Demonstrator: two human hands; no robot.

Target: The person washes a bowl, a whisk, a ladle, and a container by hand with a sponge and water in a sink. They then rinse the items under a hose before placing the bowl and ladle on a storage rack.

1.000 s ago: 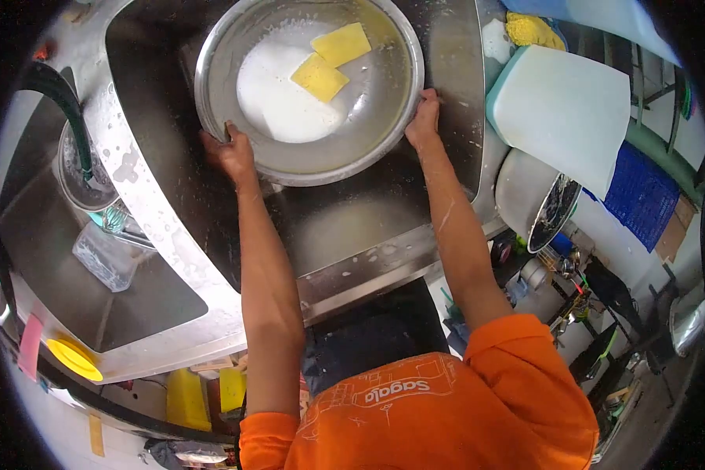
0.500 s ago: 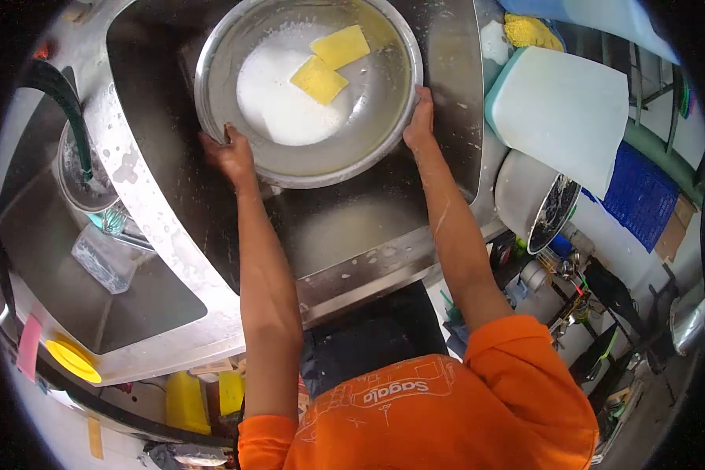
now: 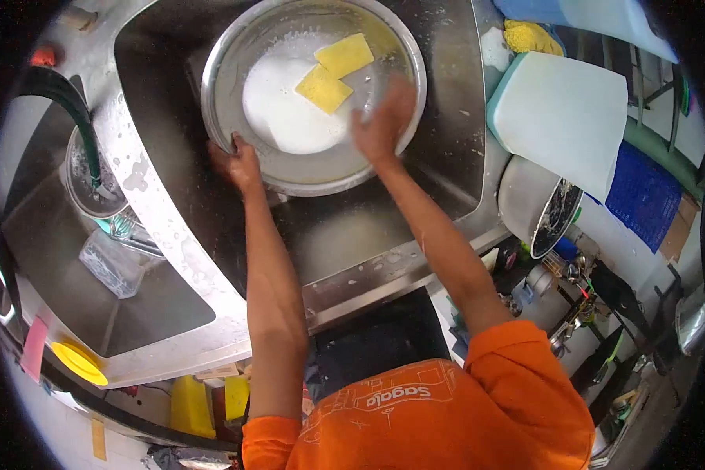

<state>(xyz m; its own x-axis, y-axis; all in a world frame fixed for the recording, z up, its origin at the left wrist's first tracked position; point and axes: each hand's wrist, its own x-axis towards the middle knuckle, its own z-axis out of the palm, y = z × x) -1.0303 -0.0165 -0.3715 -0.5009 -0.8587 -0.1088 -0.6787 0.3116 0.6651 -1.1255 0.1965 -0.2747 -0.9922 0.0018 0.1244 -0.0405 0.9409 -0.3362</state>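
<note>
A large round metal basin (image 3: 305, 189) sits in the deep sink compartment. My left hand (image 3: 241, 166) grips its near-left rim, thumb on top. My right hand (image 3: 385, 121) is over the right inside of the basin, with thumb and fingers apart and nothing visible in it; its fingertips are blurred. White foam (image 3: 278, 106) covers the left part of the basin's floor. Two yellow sponges, one farther back (image 3: 345, 55) and one closer (image 3: 323, 89), lie with their edges meeting, partly over the foam.
The left sink compartment (image 3: 172, 309) holds a metal pot (image 3: 82, 184) with a dark green hose (image 3: 86, 141) in it, a whisk and a clear plastic container (image 3: 113, 262). Right of the basin stand a white container (image 3: 560, 117), a tilted pot (image 3: 525, 196) and a yellow cloth (image 3: 531, 37).
My right hand has let go of the basin's right rim and moved left over its inside. My left hand stays on the rim. The whole view has shifted slightly.
</note>
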